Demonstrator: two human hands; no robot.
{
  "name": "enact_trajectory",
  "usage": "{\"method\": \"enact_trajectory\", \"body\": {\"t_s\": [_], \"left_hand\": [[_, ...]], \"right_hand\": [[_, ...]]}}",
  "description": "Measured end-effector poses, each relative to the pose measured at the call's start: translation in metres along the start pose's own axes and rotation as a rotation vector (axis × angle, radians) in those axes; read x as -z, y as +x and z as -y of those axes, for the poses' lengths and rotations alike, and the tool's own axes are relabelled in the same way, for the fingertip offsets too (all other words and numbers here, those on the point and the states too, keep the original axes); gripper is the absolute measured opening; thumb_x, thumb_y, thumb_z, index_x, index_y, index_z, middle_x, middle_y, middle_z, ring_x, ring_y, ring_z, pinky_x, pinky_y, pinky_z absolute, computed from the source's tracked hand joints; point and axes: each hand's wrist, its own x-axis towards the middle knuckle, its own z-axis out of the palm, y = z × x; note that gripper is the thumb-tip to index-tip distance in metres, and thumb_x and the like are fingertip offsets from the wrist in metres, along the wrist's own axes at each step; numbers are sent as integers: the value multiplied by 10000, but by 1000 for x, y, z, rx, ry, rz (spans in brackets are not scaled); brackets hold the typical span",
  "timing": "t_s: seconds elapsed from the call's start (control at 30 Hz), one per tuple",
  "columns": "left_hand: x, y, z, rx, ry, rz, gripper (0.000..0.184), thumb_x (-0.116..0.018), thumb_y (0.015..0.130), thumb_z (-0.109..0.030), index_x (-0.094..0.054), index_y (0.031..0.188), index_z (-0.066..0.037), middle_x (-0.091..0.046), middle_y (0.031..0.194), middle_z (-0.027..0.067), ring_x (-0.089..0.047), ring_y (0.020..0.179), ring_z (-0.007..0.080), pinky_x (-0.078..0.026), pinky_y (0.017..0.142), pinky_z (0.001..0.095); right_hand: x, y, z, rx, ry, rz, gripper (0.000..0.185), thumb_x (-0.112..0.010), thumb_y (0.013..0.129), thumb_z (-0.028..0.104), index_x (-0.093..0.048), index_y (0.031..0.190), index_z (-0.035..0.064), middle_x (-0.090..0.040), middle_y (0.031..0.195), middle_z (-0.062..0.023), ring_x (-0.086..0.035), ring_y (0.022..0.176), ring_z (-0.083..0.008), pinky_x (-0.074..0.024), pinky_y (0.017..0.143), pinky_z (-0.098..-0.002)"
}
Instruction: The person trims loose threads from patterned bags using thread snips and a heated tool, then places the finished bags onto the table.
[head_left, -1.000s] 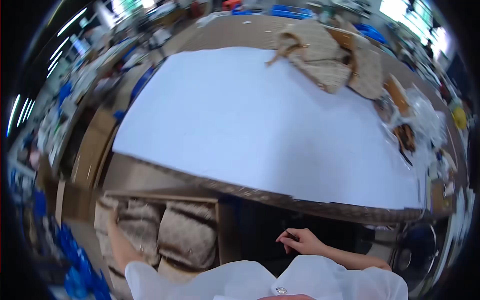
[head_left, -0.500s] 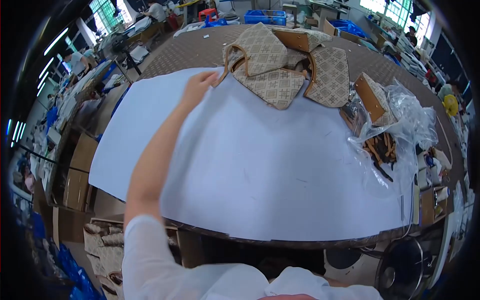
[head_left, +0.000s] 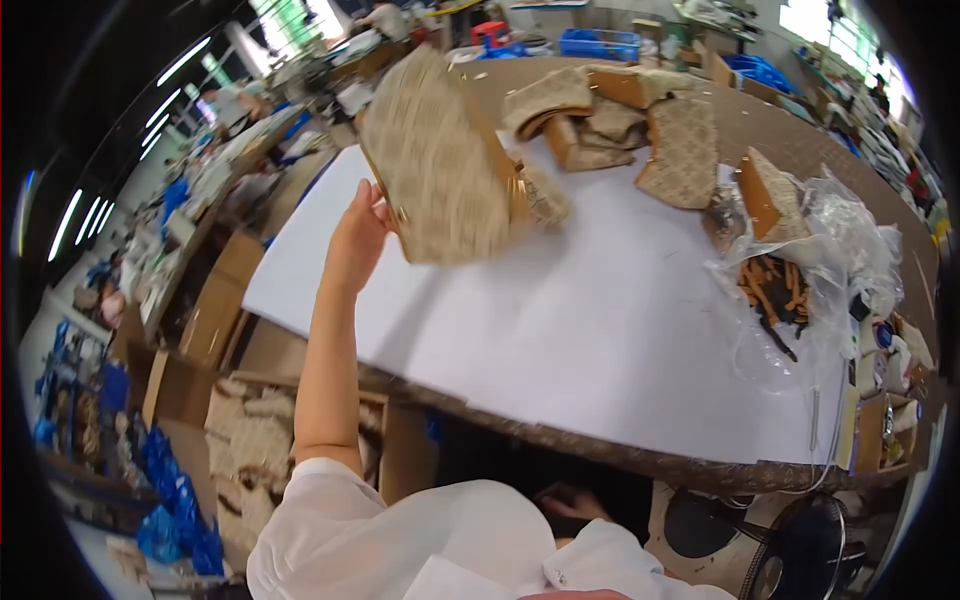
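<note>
My left hand (head_left: 358, 235) is closed on the edge of a beige patterned handbag (head_left: 440, 160) with brown trim, held up over the white sheet (head_left: 560, 330). The bag is blurred by motion, and its brown side faces right. Low in the view, below the table edge, my right hand (head_left: 568, 500) rests near my lap in shadow; its fingers are too dark to make out. Farther back on the table lie more bags of the same pattern, among them a flat-lying handbag (head_left: 683, 145) and a heap of bag pieces (head_left: 590, 130).
To the right, another bag (head_left: 772, 205) stands by a clear plastic bag (head_left: 850, 235) with brown and black strips (head_left: 775, 295). A carton of beige bags (head_left: 245, 440) sits below at left. A fan (head_left: 810, 545) is under the table's right side. People work in the background.
My left hand has lifted one handbag off the pile and brought it left and nearer. The view has turned left, and my right hand has come into sight low down.
</note>
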Motion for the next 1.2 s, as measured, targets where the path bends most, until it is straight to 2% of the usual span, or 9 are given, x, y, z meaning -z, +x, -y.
{"method": "enact_trajectory", "body": {"t_s": [0.13,0.23,0.37,0.5,0.57,0.7,0.93,1.03,1.2], "left_hand": [[12,-103,-3,216,-126,-117,327,-635,946,-165,-595,1241,-30,-676,1123,40,-585,998,70,-440,863,230],[-8,-165,-17,60,262,-23,292,-656,939,-154,-618,1200,-28,-682,928,-20,-570,816,41,-434,728,209],[-33,-235,-23,102,540,-70,277,-689,920,-144,-632,1152,-4,-599,722,-48,-479,650,43,-384,596,228],[-58,-291,-19,256,740,-25,217,-696,917,-151,-633,1053,6,-484,659,-38,-384,611,56,-327,544,251],[-62,-313,-15,266,750,25,197,-679,928,-133,-627,1061,3,-516,706,-32,-412,642,44,-337,567,231],[-72,-338,-11,268,718,55,157,-643,951,-106,-603,1062,-3,-544,749,-18,-438,676,33,-351,596,209],[-81,-348,0,332,393,-107,141,-606,974,-106,-578,1062,0,-526,701,-17,-417,650,50,-349,588,224],[-82,-346,0,382,253,-94,131,-592,978,-73,-581,1086,-2,-562,919,-21,-470,801,29,-382,712,194],[-87,-342,7,336,228,-106,78,-598,976,-49,-604,1028,9,-582,834,-29,-481,704,25,-382,629,184]], "right_hand": [[-6,-38,11,29,18,-173,245,-603,989,257,-684,1113,62,-670,876,-40,-603,737,-96,-483,672,-249],[1,-52,9,380,141,-318,343,-545,1019,306,-655,1149,8,-570,747,-6,-495,620,-55,-382,569,-209],[0,-73,83,517,200,-495,551,-383,1059,415,-520,1365,-22,-472,733,31,-335,569,-50,-257,521,-208],[-11,-74,162,637,-172,-392,458,-521,1012,229,-500,1400,-13,-559,802,-10,-484,662,-77,-410,600,-215],[-21,-72,197,577,-332,-264,413,-589,940,91,-545,1342,7,-639,885,-80,-594,720,-132,-487,662,-267],[-41,-53,208,576,-563,-219,324,-612,922,94,-596,1240,30,-667,953,-156,-656,761,-256,-514,689,-308],[-31,-21,216,634,-481,-137,358,-628,915,106,-617,1268,50,-629,852,-117,-595,644,-266,-483,592,-330],[-29,-23,217,603,-584,-156,341,-628,914,104,-637,1251,52,-597,793,-103,-558,595,-256,-455,552,-329],[-35,-22,215,598,-711,-221,305,-642,907,112,-673,1207,64,-539,701,-72,-509,517,-226,-410,483,-325]]}}
